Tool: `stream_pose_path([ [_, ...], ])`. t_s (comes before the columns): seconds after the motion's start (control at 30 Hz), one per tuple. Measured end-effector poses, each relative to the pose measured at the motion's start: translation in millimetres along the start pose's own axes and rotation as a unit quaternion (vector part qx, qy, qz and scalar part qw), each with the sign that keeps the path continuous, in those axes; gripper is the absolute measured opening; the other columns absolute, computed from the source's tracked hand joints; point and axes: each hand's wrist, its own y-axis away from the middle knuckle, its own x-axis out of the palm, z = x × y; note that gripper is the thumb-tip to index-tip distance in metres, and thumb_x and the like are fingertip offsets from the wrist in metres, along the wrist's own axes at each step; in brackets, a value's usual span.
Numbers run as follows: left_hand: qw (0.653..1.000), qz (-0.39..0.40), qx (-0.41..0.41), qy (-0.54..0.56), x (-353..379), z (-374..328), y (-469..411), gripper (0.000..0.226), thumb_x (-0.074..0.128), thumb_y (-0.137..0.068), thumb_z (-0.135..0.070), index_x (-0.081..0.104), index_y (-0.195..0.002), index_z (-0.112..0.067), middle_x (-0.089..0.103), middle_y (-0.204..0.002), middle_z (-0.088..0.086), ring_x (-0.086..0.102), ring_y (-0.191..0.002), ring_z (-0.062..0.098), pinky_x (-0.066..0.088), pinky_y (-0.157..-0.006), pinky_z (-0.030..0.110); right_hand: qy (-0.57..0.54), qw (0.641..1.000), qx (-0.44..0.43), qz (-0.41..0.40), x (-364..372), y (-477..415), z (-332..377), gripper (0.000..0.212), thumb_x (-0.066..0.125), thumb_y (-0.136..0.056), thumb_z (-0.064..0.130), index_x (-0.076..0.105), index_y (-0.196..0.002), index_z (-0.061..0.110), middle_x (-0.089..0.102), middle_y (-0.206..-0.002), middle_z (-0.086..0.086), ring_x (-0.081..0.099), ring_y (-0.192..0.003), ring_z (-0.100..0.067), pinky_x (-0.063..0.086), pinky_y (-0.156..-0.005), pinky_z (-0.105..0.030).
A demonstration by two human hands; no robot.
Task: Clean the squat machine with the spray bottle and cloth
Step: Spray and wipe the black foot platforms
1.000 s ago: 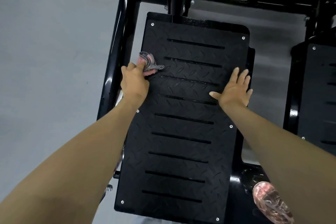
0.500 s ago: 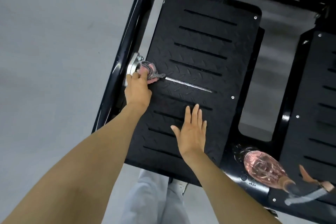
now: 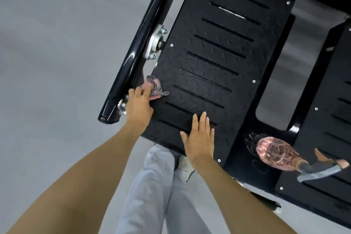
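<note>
The squat machine's black slotted footplate (image 3: 218, 59) fills the middle of the head view. My left hand (image 3: 138, 105) grips a pink cloth with a grey-checked edge (image 3: 154, 87) and presses it on the plate's left edge, near the bottom corner. My right hand (image 3: 199, 138) lies flat on the plate's near end, fingers straight and together. A pink clear spray bottle (image 3: 275, 153) lies on its side on the black frame between the two plates, its grey trigger pointing right.
A glossy black frame tube (image 3: 136, 49) with a silver bearing bracket (image 3: 154, 43) runs along the plate's left side. A second footplate (image 3: 326, 125) sits at the right. Grey floor surrounds the machine. My grey trouser leg (image 3: 155, 186) is below the plate.
My left hand has dragged the cloth down the plate's left edge toward me. My right hand slid from the right edge to the near end. The view has tilted down and nearer.
</note>
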Motion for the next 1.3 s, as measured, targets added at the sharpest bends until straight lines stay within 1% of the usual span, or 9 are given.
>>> stream_pose_path([
  [0.13, 1.0, -0.023, -0.012, 0.015, 12.8, 16.6, 26.1, 0.065, 0.056, -0.077, 0.009, 0.049, -0.136, -0.014, 0.054, -0.113, 0.014, 0.042, -0.107, 0.035, 0.047, -0.067, 0.042, 0.013, 1.0, -0.004, 0.016, 16.1, 11.1, 0.6, 0.068, 0.028, -0.101, 0.045, -0.006, -0.152, 0.015, -0.017, -0.158, -0.01, -0.01, -0.147, -0.024, 0.006, -0.12, -0.044],
  [0.27, 0.998, -0.04, -0.039, 0.041, 27.5, 29.5, 56.4, 0.066, 0.059, -0.073, 0.011, 0.052, -0.135, -0.011, 0.056, -0.108, 0.016, 0.044, -0.103, 0.037, 0.048, -0.061, 0.041, 0.015, 1.0, -0.005, 0.026, 25.9, 21.7, -0.7, 0.068, 0.028, -0.102, 0.043, -0.006, -0.152, 0.014, -0.018, -0.158, -0.011, -0.01, -0.147, -0.025, 0.006, -0.12, -0.044],
  [0.4, 0.987, -0.041, -0.133, 0.074, 37.7, 26.2, 83.9, 0.062, 0.052, -0.08, 0.01, 0.047, -0.137, -0.014, 0.051, -0.117, 0.015, 0.04, -0.106, 0.034, 0.042, -0.059, 0.037, 0.011, 1.0, -0.001, 0.027, 31.4, 29.1, -4.3, 0.067, 0.029, -0.102, 0.041, -0.006, -0.152, 0.014, -0.017, -0.158, -0.012, -0.01, -0.147, -0.026, 0.006, -0.12, -0.043],
  [0.53, 0.954, -0.058, -0.259, 0.136, 45.8, 2.1, 97.6, 0.065, 0.048, -0.08, 0.01, 0.043, -0.14, -0.014, 0.049, -0.114, 0.017, 0.04, -0.105, 0.035, 0.038, -0.062, 0.037, 0.007, 1.0, 0.006, 0.02, 35.2, 34.5, -9.8, 0.067, 0.032, -0.102, 0.038, -0.004, -0.152, 0.014, -0.015, -0.158, -0.012, -0.008, -0.147, -0.026, 0.008, -0.12, -0.044],
  [0.6, 0.946, -0.067, -0.276, 0.156, 51.8, -14.8, 104.1, 0.066, 0.048, -0.078, 0.01, 0.043, -0.14, -0.011, 0.051, -0.113, 0.018, 0.042, -0.103, 0.035, 0.037, -0.062, 0.037, 0.002, 1.0, 0.012, 0.015, 35.8, 36.6, -13.9, 0.067, 0.036, -0.102, 0.032, -0.004, -0.152, 0.014, -0.015, -0.158, -0.012, -0.007, -0.147, -0.026, 0.009, -0.12, -0.043],
  [0.9, 0.962, 0.023, -0.19, 0.196, 79.5, -93.4, 163.7, 0.052, 0.047, -0.085, 0.005, 0.043, -0.136, -0.005, 0.05, -0.112, 0.019, 0.047, -0.105, 0.032, 0.048, -0.077, 0.038, -0.03, 0.998, 0.05, -0.03, 26.8, 50.5, -66.0, 0.078, 0.049, -0.09, -0.001, 0.005, -0.153, 0.012, -0.007, -0.158, -0.015, -0.001, -0.147, -0.026, 0.009, -0.12, -0.039],
  [1.1, 0.979, 0.08, -0.093, 0.162, 103.0, -139.1, 194.3, 0.048, 0.05, -0.085, 0.002, 0.047, -0.133, 0.001, 0.054, -0.12, 0.021, 0.047, -0.11, 0.034, 0.041, -0.087, 0.035, -0.049, 0.994, 0.092, -0.037, 23.9, 69.2, -123.6, 0.073, 0.046, -0.091, -0.003, 0.007, -0.152, 0.009, 0.001, -0.159, -0.011, 0.006, -0.147, -0.024, 0.012, -0.119, -0.033],
  [1.2, 0.98, 0.104, -0.052, 0.164, 107.4, -163.8, 207.2, 0.044, 0.051, -0.083, 0.003, 0.05, -0.128, 0.003, 0.055, -0.115, 0.022, 0.049, -0.107, 0.036, 0.041, -0.086, 0.038, -0.089, 0.989, 0.113, -0.021, 26.8, 79.7, -144.7, 0.072, 0.046, -0.09, -0.003, 0.01, -0.152, 0.01, 0.004, -0.16, -0.009, 0.009, -0.146, -0.023, 0.014, -0.118, -0.032],
  [1.3, 0.976, 0.145, -0.014, 0.163, 108.6, -181.6, 213.6, 0.041, 0.048, -0.085, 0.003, 0.05, -0.125, -0.001, 0.055, -0.117, 0.018, 0.048, -0.108, 0.032, 0.039, -0.083, 0.032, -0.136, 0.982, 0.129, -0.026, 30.1, 85.7, -155.2, 0.071, 0.047, -0.088, -0.005, 0.018, -0.151, 0.01, 0.01, -0.159, -0.009, 0.015, -0.145, -0.023, 0.018, -0.117, -0.032],
])
